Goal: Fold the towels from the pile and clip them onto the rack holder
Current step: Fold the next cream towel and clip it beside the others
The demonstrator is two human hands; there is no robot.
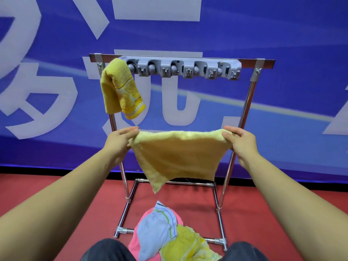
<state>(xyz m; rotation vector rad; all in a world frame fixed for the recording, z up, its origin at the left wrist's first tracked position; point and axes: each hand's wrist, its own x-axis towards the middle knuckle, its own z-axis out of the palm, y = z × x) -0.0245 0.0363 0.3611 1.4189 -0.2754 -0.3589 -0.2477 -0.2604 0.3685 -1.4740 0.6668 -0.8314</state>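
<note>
I hold a pale yellow towel (177, 157) spread out in the air in front of the rack. My left hand (118, 142) pinches its upper left corner and my right hand (240, 141) pinches its upper right corner. The towel hangs down unevenly, with its lower left corner lowest. Behind it stands the chrome rack (250, 95) with a grey clip holder (184, 69) along its top bar. A folded darker yellow towel (120, 89) hangs from the leftmost clip. The other clips hold nothing. The pile of towels (169, 234), pink, light blue and yellow, lies on the floor at the rack's base.
Red carpet (263, 213) covers the floor. A blue banner wall (282, 44) with white characters stands right behind the rack. My knees (107, 251) in dark trousers show at the bottom edge on either side of the pile.
</note>
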